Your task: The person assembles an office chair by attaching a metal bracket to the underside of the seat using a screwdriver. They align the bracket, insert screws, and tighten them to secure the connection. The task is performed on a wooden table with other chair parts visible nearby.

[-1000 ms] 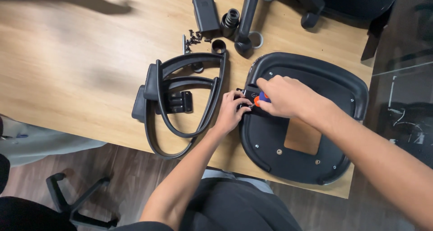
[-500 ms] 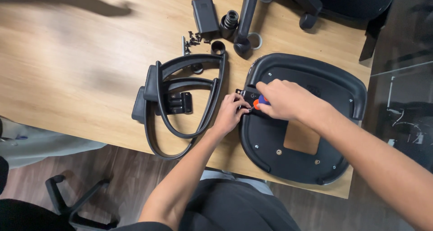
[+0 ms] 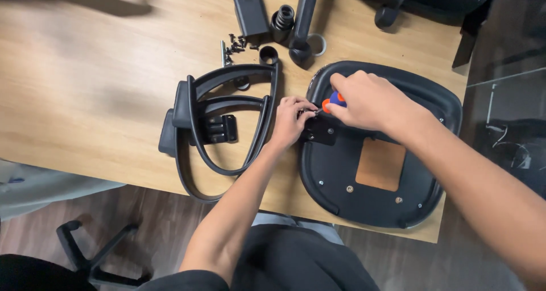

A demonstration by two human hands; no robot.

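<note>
Black seat pan [image 3: 392, 206], underside up, lies at the table's [image 3: 85, 98] near right edge. Right hand [image 3: 367, 100] grips an orange-blue screwdriver [image 3: 334, 102] at its left rim; left hand [image 3: 293, 120] pinches the black bracket [image 3: 321, 133] there.

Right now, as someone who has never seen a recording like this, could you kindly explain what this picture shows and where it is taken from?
There is no machine here: a person works with two bare hands, filmed by a camera worn on the head and looking down. The right hand grips a screwdriver with an orange and blue handle. The left hand steadies a small black bracket at the edge of an upturned black chair seat. All this lies on a wooden table. Beside the seat are two curved black armrests; farther back lie loose black screws, a small black box and a black cylinder.
</note>
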